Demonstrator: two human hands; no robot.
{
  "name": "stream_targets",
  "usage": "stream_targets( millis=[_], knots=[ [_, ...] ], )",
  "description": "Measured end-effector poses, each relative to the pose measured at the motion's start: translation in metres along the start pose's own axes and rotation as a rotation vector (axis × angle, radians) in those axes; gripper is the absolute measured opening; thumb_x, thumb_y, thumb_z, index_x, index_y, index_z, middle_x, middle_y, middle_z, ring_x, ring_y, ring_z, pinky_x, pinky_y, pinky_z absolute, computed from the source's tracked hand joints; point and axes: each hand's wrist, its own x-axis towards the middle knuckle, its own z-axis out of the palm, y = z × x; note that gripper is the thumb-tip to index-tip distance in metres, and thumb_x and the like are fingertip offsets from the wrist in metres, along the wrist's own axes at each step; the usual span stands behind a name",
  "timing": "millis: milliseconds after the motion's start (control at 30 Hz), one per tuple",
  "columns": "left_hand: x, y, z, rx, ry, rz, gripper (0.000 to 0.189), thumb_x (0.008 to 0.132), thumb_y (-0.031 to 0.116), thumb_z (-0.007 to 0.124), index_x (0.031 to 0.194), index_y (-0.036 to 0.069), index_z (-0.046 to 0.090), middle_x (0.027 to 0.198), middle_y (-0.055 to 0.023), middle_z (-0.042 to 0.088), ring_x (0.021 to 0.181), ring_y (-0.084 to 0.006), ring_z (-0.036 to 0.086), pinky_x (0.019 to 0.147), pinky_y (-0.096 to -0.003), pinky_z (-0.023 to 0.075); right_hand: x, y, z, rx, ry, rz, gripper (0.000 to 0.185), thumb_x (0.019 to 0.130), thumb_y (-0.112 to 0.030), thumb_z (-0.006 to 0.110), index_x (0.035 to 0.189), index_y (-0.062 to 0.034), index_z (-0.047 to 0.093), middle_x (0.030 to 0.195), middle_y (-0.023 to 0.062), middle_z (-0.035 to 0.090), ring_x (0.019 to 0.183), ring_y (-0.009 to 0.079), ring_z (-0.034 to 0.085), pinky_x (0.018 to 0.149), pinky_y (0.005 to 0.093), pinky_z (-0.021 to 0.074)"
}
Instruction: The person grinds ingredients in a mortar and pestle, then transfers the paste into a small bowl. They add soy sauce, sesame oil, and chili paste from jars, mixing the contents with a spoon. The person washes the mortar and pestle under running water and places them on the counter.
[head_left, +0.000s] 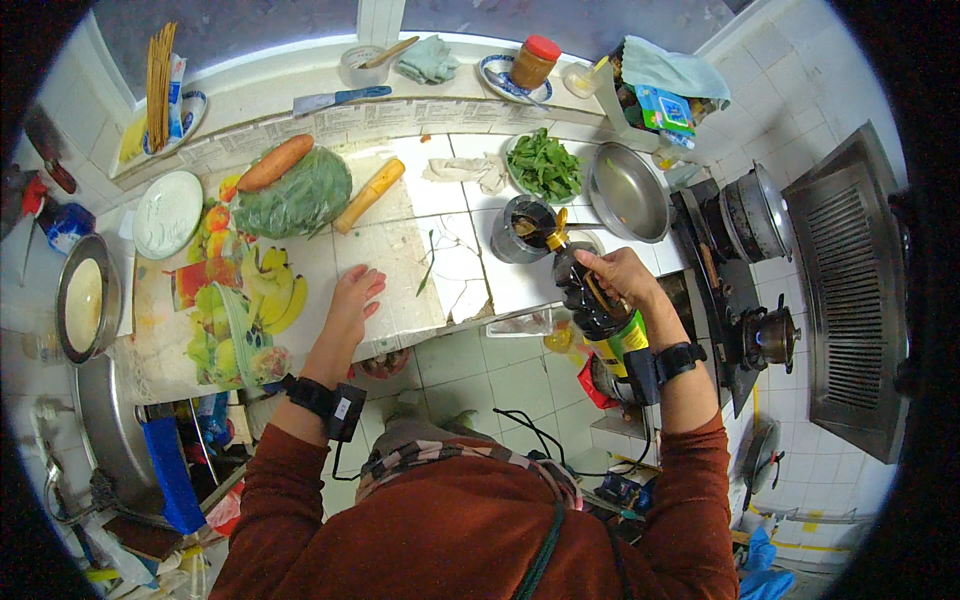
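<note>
My right hand (621, 276) grips the handle of a large dark bottle (589, 289) with a yellow cap and a green-yellow label. The bottle tilts with its open spout over a dark grey pot (510, 241), in which a metal spoon or ladle (581, 226) rests. Whether liquid flows cannot be told. Over the front edge of the counter, my left hand (352, 300) is empty with its fingers apart. Beyond the pot sit a plate of green leaves (545, 165) and a steel bowl (628, 191). A carrot (275, 163) lies on a bagged leafy vegetable (300, 195), beside a wooden rolling pin (370, 195).
At the right, a small pot (776, 335) stands over a lit gas burner, near a lidded pot (754, 214). A white cloth (480, 172) lies on the tiles. On the left are a pale plate (169, 214), a metal bowl (109, 300) and a sink (112, 427).
</note>
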Motion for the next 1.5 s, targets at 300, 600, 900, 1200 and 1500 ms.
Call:
stream_targets(
  millis=[300,600,900,1200,1500],
  knots=[
    [-0.015,0.047,0.076,0.139,-0.324,0.363,0.042,0.092,0.021,0.056,0.131,0.008,0.048,0.119,-0.0041,0.061,0.107,-0.0161,0.055,0.091,-0.0333,0.0406,-0.017,0.014,0.005,0.367,0.008,-0.058,0.053,0.078,-0.055,0.071,0.060,-0.0079,0.054,0.051,-0.0012,0.046,0.040,0.0083,0.040,0.037,0.0230,0.0310],
    [-0.050,0.081,0.218,0.988,-0.630,1.409,0.036,0.087,0.010,0.053,0.122,0.008,0.058,0.137,-0.0059,0.048,0.123,-0.0277,0.044,0.102,-0.0412,0.0343,-0.047,0.015,0.024,0.481,-0.079,-0.159,0.051,0.083,-0.050,0.067,0.053,-0.0121,0.051,0.048,-0.0034,0.046,0.043,0.0064,0.038,0.041,0.0230,0.0265],
    [-0.082,0.068,0.246,1.075,-0.517,1.425,0.038,0.080,0.000,0.058,0.118,0.002,0.058,0.119,-0.0128,0.056,0.115,-0.0289,0.049,0.098,-0.0403,0.0399,-0.064,0.045,0.017,0.739,-0.023,-0.163,0.048,0.085,-0.044,0.068,0.055,-0.0116,0.051,0.050,-0.0045,0.046,0.041,0.0045,0.035,0.040,0.0225,0.0233],
    [-0.081,0.016,0.279,0.854,-0.625,1.318,0.038,0.084,-0.003,0.053,0.122,0.001,0.056,0.118,-0.0133,0.058,0.109,-0.0296,0.054,0.092,-0.0346,0.0419,-0.078,0.097,0.007,0.861,0.111,-0.164,0.045,0.086,-0.042,0.067,0.058,-0.0105,0.052,0.053,-0.0043,0.048,0.046,0.0037,0.036,0.043,0.0207,0.0252],
    [-0.070,-0.048,0.322,0.635,-0.795,0.879,0.039,0.093,0.004,0.045,0.131,0.003,0.052,0.130,-0.0105,0.053,0.123,-0.0202,0.048,0.103,-0.0310,0.0353,-0.090,0.188,-0.011,0.889,0.182,-0.085,0.043,0.087,-0.041,0.066,0.060,-0.0096,0.055,0.054,-0.0041,0.049,0.046,0.0043,0.038,0.044,0.0209,0.0271]
  ],
)
